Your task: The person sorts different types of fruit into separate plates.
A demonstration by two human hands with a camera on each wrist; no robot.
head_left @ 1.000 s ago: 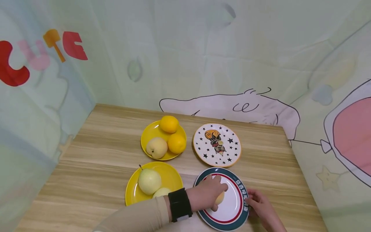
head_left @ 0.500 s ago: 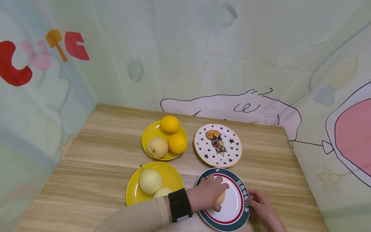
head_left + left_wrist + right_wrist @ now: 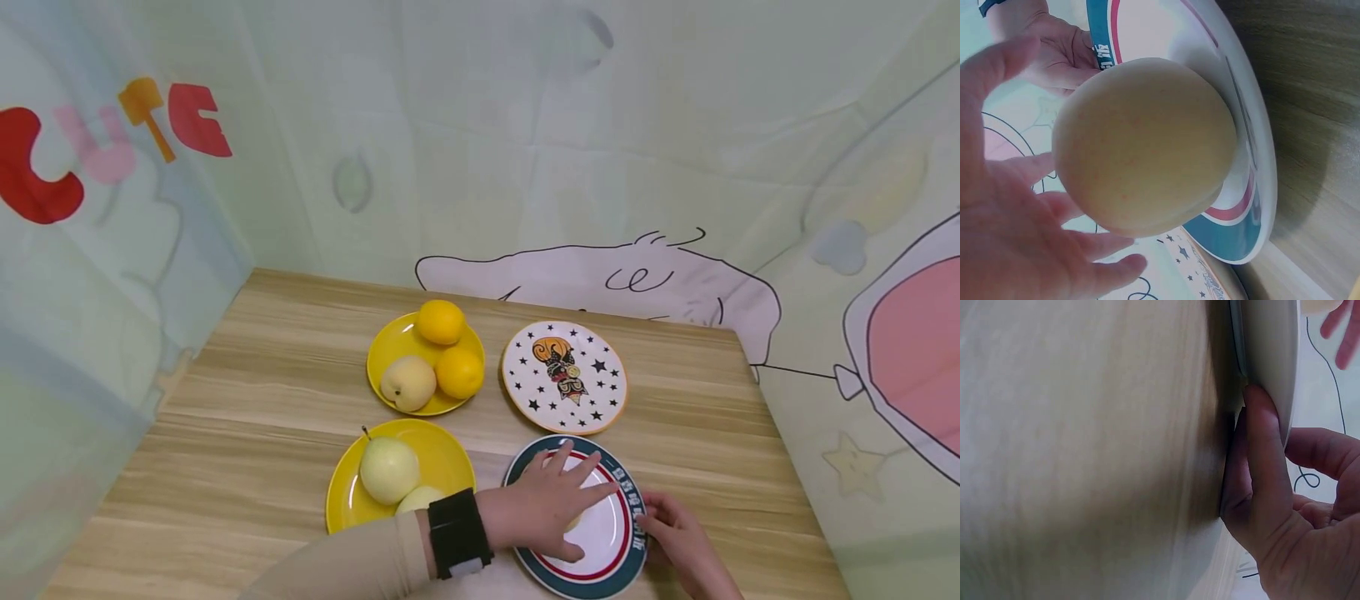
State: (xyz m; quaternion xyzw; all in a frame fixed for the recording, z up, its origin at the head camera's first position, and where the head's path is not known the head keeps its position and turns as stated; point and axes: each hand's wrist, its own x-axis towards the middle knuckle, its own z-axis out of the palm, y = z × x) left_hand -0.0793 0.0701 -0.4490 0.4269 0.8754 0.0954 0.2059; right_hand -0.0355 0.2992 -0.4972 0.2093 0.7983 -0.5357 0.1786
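Note:
My left hand (image 3: 546, 504) hovers over the white plate with a blue-green rim (image 3: 603, 540), fingers spread wide. Under its palm lies a pale yellow peach (image 3: 1147, 147), mostly hidden in the head view. The left wrist view shows the peach sitting on the plate, with the fingers (image 3: 1100, 275) extended around its side rather than curled on it. At the plate's right edge, my right hand (image 3: 678, 533) pinches the rim, thumb above and fingers (image 3: 1266, 450) beneath.
Left of the plate, a yellow plate (image 3: 442, 458) bears two pale green pears (image 3: 390, 471). Behind it, a smaller yellow plate (image 3: 393, 337) carries two lemons (image 3: 459, 372) and a peach (image 3: 408, 383). A white star-patterned plate (image 3: 525, 383) lies behind the blue-rimmed one.
My left hand has let go of the peach: its fingers, curled around it before, are now straightened and spread. The right hand keeps its hold on the rim.

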